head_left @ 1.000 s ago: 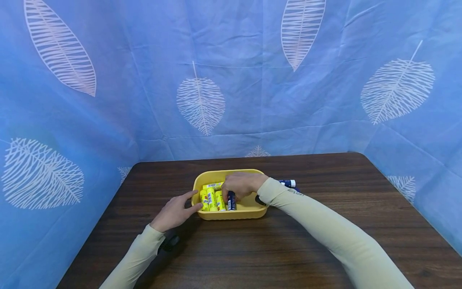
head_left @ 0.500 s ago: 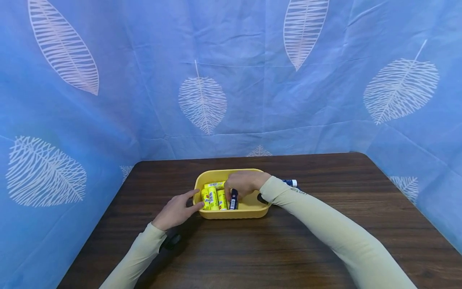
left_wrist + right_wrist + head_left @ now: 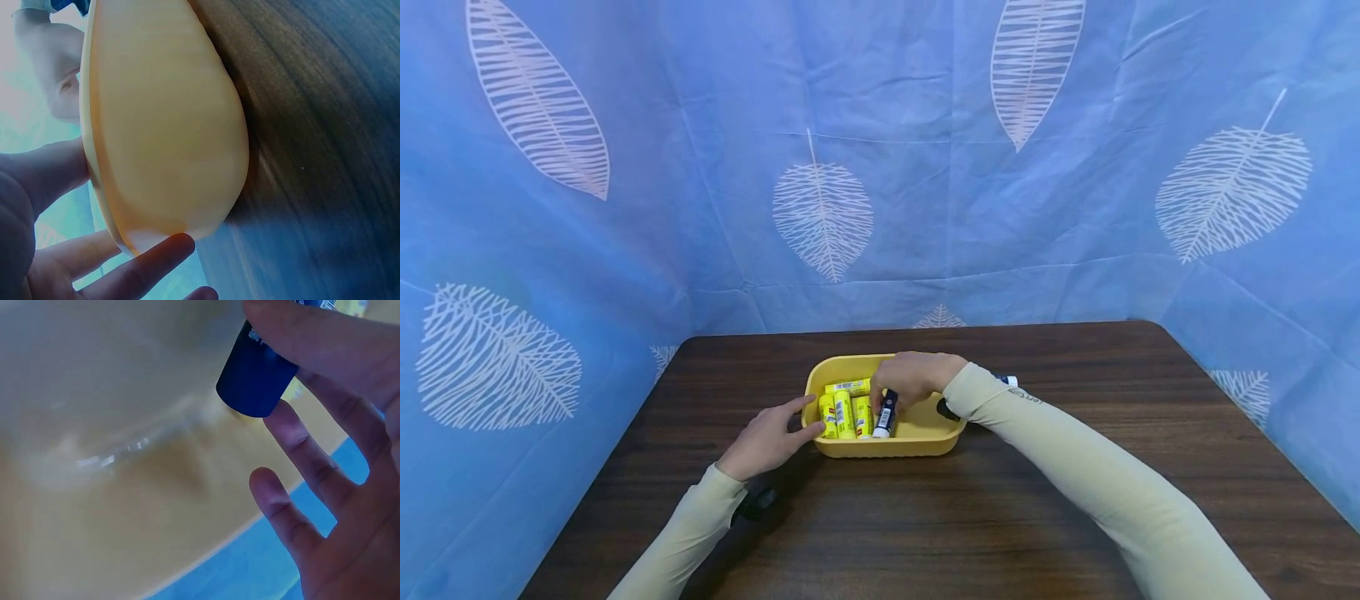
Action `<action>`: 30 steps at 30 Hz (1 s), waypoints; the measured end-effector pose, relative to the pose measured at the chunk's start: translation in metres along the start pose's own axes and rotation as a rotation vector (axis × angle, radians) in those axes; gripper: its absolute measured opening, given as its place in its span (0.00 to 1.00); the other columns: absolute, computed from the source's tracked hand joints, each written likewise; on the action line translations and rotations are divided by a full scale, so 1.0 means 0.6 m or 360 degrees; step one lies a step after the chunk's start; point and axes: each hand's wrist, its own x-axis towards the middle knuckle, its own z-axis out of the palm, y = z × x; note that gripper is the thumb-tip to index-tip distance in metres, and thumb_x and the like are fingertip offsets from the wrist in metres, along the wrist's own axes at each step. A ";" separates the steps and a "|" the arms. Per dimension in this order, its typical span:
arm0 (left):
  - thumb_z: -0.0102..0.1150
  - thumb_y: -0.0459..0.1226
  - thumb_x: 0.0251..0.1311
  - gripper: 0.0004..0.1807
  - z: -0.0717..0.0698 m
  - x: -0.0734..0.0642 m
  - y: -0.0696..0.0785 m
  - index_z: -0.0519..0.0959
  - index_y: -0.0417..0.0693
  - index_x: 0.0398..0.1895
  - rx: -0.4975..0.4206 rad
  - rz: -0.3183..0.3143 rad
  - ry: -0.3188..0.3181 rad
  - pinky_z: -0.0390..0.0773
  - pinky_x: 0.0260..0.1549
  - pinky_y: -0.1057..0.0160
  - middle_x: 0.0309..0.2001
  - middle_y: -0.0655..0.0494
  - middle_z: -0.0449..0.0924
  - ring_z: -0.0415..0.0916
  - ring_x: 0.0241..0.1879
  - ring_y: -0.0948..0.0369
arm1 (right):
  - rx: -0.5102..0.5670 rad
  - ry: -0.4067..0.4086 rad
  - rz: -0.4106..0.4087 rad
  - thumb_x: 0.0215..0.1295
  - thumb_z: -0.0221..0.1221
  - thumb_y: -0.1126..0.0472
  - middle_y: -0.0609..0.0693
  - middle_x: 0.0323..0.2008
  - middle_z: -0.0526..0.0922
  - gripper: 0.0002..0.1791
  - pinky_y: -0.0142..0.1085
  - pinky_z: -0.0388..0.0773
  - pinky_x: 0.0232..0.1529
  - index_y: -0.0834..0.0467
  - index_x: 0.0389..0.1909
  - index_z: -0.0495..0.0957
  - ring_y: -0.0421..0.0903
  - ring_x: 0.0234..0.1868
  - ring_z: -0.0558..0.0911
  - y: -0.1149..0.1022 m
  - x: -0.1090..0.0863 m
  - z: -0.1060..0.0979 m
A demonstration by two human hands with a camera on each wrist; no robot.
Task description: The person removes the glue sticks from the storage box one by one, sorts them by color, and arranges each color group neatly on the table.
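Note:
A yellow plastic tub [image 3: 880, 447] sits on the table, with several yellow glue sticks [image 3: 843, 414] in its left part. Inside it, my right hand [image 3: 916, 377] pinches a dark blue glue stick [image 3: 887, 408] between thumb and fingers. That stick is tilted, its white end low by the near wall, just right of the yellow ones. The right wrist view shows its dark blue end [image 3: 256, 375] under my thumb, with other fingers spread. My left hand [image 3: 767, 440] touches the tub's left end with spread, fairly straight fingers; in the left wrist view one fingertip [image 3: 181, 244] lies against the outer wall.
Behind my right sleeve [image 3: 1037, 429], the white end of another dark stick [image 3: 1011, 381] shows on the brown wooden table [image 3: 880, 533]; the sleeve hides the rest of it. A blue leaf-patterned cloth [image 3: 887, 250] hangs around the table's back and sides.
The dark blue glue stick has tipped from nearly straight to slanted, and its white end now shows. My right hand has shifted slightly with it; my left hand stays on the tub.

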 end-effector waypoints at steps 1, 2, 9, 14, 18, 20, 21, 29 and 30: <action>0.62 0.49 0.70 0.35 0.000 0.000 0.000 0.67 0.46 0.76 0.0002 0.0001 0.0001 0.70 0.66 0.35 0.72 0.41 0.70 0.69 0.69 0.42 | -0.0005 0.0010 0.0007 0.63 0.70 0.65 0.39 0.51 0.86 0.17 0.42 0.79 0.60 0.45 0.50 0.87 0.42 0.56 0.82 0.001 -0.002 -0.003; 0.62 0.49 0.70 0.35 0.000 0.000 0.001 0.67 0.46 0.76 0.0004 0.0003 0.0002 0.70 0.66 0.35 0.72 0.41 0.70 0.69 0.69 0.42 | -0.0018 0.0021 0.0012 0.63 0.70 0.64 0.39 0.51 0.86 0.17 0.42 0.79 0.61 0.44 0.51 0.87 0.42 0.57 0.82 0.002 -0.004 -0.005; 0.62 0.49 0.70 0.35 0.001 -0.001 0.002 0.67 0.45 0.76 0.0009 -0.0006 0.0002 0.70 0.65 0.35 0.72 0.41 0.70 0.69 0.69 0.42 | 0.0038 0.0087 0.0010 0.64 0.70 0.62 0.41 0.53 0.85 0.17 0.45 0.78 0.62 0.44 0.52 0.87 0.46 0.59 0.80 0.004 -0.024 -0.018; 0.61 0.50 0.70 0.35 0.002 -0.001 -0.002 0.67 0.47 0.76 0.0029 -0.0021 0.0010 0.70 0.65 0.35 0.72 0.41 0.70 0.69 0.69 0.41 | 0.0098 0.0160 -0.0011 0.66 0.69 0.61 0.42 0.53 0.85 0.16 0.45 0.78 0.59 0.46 0.53 0.87 0.47 0.57 0.80 0.007 -0.042 -0.027; 0.62 0.50 0.70 0.36 0.001 -0.001 -0.003 0.67 0.47 0.76 0.0031 -0.0022 0.0010 0.70 0.65 0.34 0.72 0.41 0.70 0.69 0.70 0.41 | 0.0194 0.0227 -0.0050 0.67 0.68 0.60 0.44 0.53 0.85 0.15 0.43 0.79 0.57 0.48 0.54 0.86 0.46 0.56 0.82 0.009 -0.057 -0.035; 0.62 0.50 0.70 0.36 0.001 -0.002 -0.002 0.66 0.47 0.76 0.0035 -0.0022 0.0009 0.70 0.65 0.34 0.72 0.41 0.70 0.69 0.70 0.41 | 0.0218 0.0259 -0.0059 0.67 0.68 0.59 0.44 0.53 0.85 0.15 0.42 0.79 0.54 0.48 0.54 0.86 0.46 0.55 0.82 0.011 -0.065 -0.037; 0.61 0.50 0.70 0.36 0.000 -0.002 -0.002 0.67 0.47 0.76 0.0035 -0.0021 0.0011 0.70 0.65 0.34 0.72 0.41 0.70 0.69 0.70 0.41 | 0.0223 0.0279 -0.0060 0.67 0.68 0.59 0.44 0.53 0.84 0.15 0.42 0.79 0.54 0.48 0.54 0.85 0.46 0.55 0.82 0.011 -0.069 -0.037; 0.61 0.50 0.70 0.36 0.000 -0.003 0.003 0.67 0.46 0.76 0.0041 0.0001 0.0011 0.70 0.65 0.34 0.72 0.40 0.70 0.68 0.70 0.41 | 0.0280 0.0463 -0.0049 0.69 0.66 0.55 0.43 0.54 0.84 0.18 0.43 0.79 0.57 0.49 0.58 0.84 0.43 0.56 0.81 0.015 -0.105 -0.032; 0.61 0.50 0.70 0.36 0.000 -0.003 0.003 0.67 0.46 0.76 0.0040 0.0001 0.0009 0.70 0.65 0.34 0.72 0.40 0.70 0.68 0.70 0.41 | 0.0283 0.0487 -0.0048 0.69 0.66 0.55 0.42 0.54 0.84 0.18 0.43 0.79 0.57 0.49 0.59 0.83 0.42 0.55 0.81 0.015 -0.110 -0.032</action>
